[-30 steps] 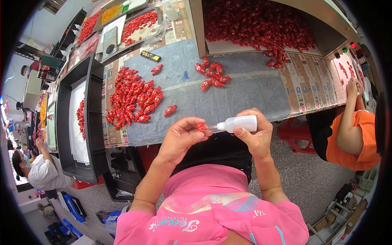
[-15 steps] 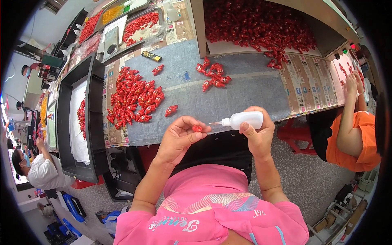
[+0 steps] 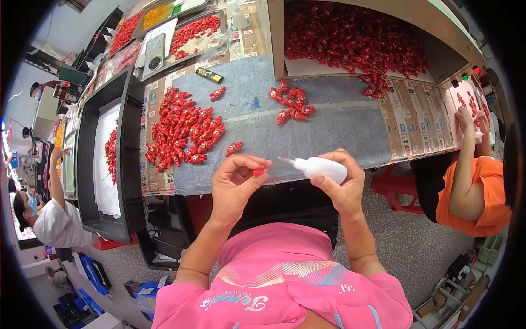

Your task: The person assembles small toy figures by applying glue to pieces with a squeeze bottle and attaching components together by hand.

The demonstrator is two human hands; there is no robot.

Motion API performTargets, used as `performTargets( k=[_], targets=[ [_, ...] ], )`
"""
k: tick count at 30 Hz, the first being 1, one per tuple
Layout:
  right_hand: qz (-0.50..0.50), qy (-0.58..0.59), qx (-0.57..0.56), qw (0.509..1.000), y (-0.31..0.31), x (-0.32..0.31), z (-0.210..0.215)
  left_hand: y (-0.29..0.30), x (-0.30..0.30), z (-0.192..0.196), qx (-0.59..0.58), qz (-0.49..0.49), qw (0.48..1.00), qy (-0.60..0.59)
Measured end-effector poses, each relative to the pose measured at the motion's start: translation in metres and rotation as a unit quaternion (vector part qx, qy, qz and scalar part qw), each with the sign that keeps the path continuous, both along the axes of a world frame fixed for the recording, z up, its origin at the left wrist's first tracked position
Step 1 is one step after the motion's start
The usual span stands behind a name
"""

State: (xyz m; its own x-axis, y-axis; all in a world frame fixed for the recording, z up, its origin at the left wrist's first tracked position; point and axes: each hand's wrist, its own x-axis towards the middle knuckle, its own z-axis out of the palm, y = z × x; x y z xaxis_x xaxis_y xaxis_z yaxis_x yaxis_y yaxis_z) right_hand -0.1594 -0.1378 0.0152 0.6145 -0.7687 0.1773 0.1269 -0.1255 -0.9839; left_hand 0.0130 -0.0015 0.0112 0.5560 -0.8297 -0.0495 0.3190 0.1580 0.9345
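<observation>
Left hand (image 3: 235, 187): I see it raised at the near edge of the desk (image 3: 345, 131), thumb and fingertips closed in a pinch, the remaining fingers loosely curled.
Red piece (image 3: 258, 171): small and glossy, gripped in that pinch; the fingers cover much of it, so I can't make out its full shape.
Right hand (image 3: 345, 189): fingers wrapped round the white bottle (image 3: 326, 170), thumb along its near side.
Nozzle (image 3: 286, 160): thin, pointing left and slightly up from my view, near the red piece but apart from it.
Red heap (image 3: 183, 131): loose figures on the desk's left part, beside the black tray (image 3: 131, 164).
Single figure (image 3: 234, 148): lying just beyond the left hand.
Small cluster (image 3: 293, 101): a few red figures farther back, in front of the open box (image 3: 278, 44) holding many more.
Co-worker (image 3: 482, 192): orange top, seated off to my right.
</observation>
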Motion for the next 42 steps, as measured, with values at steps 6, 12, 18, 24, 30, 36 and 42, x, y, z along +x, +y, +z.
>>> performTargets(
  k=[6, 12, 18, 24, 30, 36, 42],
  targets=[
    [0.015, 0.018, -0.085, 0.996, 0.006, -0.004, 0.006, 0.0, -0.003, -0.002, 0.003, 0.016, 1.0, -0.021],
    [0.015, 0.031, -0.109, 0.993, 0.006, -0.004, 0.005, -0.002, -0.005, 0.0, 0.006, 0.012, 1.0, -0.019],
    [0.014, 0.031, -0.129, 0.991, 0.004, -0.004, 0.002, -0.003, -0.006, 0.001, 0.011, 0.008, 1.0, 0.008],
    [0.005, 0.033, -0.131, 0.991, 0.003, -0.003, -0.001, 0.0, -0.004, -0.003, 0.013, -0.007, 0.999, 0.053],
    [-0.001, 0.021, -0.107, 0.994, 0.003, 0.0, -0.007, 0.001, -0.001, -0.002, 0.019, -0.015, 0.993, 0.114],
    [-0.027, 0.053, 0.029, 0.998, -0.004, 0.015, -0.014, 0.002, 0.0, 0.0, 0.029, -0.035, 0.985, 0.167],
    [-0.008, 0.091, -0.108, 0.99, -0.012, 0.038, -0.01, 0.007, -0.001, 0.0, 0.019, -0.048, 0.981, 0.186]
  ],
)
